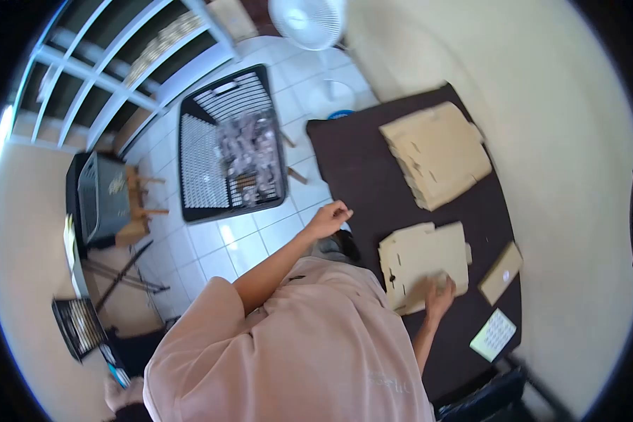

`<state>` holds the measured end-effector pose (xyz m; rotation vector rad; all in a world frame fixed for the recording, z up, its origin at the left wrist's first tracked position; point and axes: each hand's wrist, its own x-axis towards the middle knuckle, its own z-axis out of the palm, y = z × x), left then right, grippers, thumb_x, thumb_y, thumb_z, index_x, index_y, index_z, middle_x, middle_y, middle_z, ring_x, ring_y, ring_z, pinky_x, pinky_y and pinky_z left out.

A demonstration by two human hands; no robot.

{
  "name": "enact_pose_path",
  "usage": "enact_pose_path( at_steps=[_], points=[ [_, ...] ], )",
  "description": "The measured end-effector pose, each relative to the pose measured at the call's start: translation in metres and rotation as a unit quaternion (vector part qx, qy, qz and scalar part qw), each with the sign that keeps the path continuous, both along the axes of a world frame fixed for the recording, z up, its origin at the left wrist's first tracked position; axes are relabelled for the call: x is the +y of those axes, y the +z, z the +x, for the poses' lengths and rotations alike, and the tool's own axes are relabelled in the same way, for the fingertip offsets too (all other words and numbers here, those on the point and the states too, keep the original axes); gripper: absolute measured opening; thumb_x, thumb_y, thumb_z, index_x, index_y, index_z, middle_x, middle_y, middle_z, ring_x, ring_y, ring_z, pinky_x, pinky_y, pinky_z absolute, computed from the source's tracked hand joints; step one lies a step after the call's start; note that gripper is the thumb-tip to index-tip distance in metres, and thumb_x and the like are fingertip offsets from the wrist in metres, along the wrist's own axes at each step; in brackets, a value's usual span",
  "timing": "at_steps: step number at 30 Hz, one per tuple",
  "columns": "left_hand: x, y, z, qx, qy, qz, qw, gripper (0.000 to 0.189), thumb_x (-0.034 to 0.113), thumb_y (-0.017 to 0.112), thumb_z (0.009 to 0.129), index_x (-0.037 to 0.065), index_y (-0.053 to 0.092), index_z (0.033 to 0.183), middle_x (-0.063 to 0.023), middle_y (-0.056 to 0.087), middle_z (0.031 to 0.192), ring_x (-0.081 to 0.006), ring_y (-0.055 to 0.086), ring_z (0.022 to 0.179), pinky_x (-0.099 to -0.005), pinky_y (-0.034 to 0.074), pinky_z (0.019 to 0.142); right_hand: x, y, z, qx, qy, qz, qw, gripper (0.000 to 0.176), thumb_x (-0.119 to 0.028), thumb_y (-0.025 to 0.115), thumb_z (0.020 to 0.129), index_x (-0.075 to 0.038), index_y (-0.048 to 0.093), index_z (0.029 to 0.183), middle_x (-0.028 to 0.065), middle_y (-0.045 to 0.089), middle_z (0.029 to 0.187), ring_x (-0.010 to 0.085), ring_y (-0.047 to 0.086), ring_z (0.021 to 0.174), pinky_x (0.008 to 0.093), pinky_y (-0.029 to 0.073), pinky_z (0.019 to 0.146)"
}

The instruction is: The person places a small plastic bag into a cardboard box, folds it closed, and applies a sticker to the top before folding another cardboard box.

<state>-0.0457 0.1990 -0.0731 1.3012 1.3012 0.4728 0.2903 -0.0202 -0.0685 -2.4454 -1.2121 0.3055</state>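
Observation:
My left hand (330,219) is raised off the left edge of the dark table, its fingers curled together; anything inside them is too small to make out. On the table, my right hand (439,297) rests at the lower right part of a flat, unfolded cardboard box blank (418,257), with its fingers apart. That blank has slots and tabs along its left side. Farther up the table lies a stack of similar cardboard blanks (443,158).
The dark table (359,162) also bears a narrow cardboard box (501,273) and a note (493,335). Left are a black basket of wrapped items (202,165), a grey bin (105,197) and shelves (130,84). A fan (308,21) stands ahead. Part of another person (119,395) shows lower left.

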Motion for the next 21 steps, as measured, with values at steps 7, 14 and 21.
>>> enact_pose_path(
  at_steps=[7, 14, 21],
  points=[
    [-0.02, -0.008, -0.068, 0.045, 0.077, 0.04, 0.995, 0.023, 0.026, 0.064, 0.094, 0.003, 0.059, 0.092, -0.0015, 0.057, 0.064, -0.0098, 0.054, 0.058, -0.0268, 0.044, 0.055, -0.076, 0.006, -0.031, 0.032, -0.097, -0.069, 0.992, 0.058, 0.001, 0.065, 0.077, -0.005, 0.05, 0.132, 0.0216, 0.051, 0.109, 0.0385, 0.055, 0.096, 0.0469, 0.047, 0.082],
    [-0.025, 0.017, -0.04, 0.0, 0.007, 0.133, 0.991, 0.011, 0.009, 0.059, 0.089, 0.005, 0.057, 0.1, -0.0119, 0.059, 0.082, -0.0256, 0.06, 0.073, -0.0382, 0.048, 0.069, -0.075, 0.018, -0.074, 0.198, -0.011, -0.076, 0.977, 0.055, 0.012, 0.059, 0.084, -0.007, 0.053, 0.135, 0.0088, 0.044, 0.107, 0.0232, 0.051, 0.1, 0.0333, 0.049, 0.092],
    [0.027, 0.012, 0.057, 0.035, -0.32, 0.298, 0.898, 0.041, -0.006, 0.055, 0.079, 0.014, 0.065, 0.114, -0.0078, 0.052, 0.102, -0.0266, 0.049, 0.101, -0.0378, 0.041, 0.085, -0.081, 0.014, -0.071, 0.243, -0.043, 0.033, 0.969, 0.029, -0.006, 0.064, 0.088, -0.004, 0.069, 0.116, 0.0091, 0.058, 0.079, 0.0156, 0.056, 0.069, 0.0277, 0.046, 0.061]
  ],
)
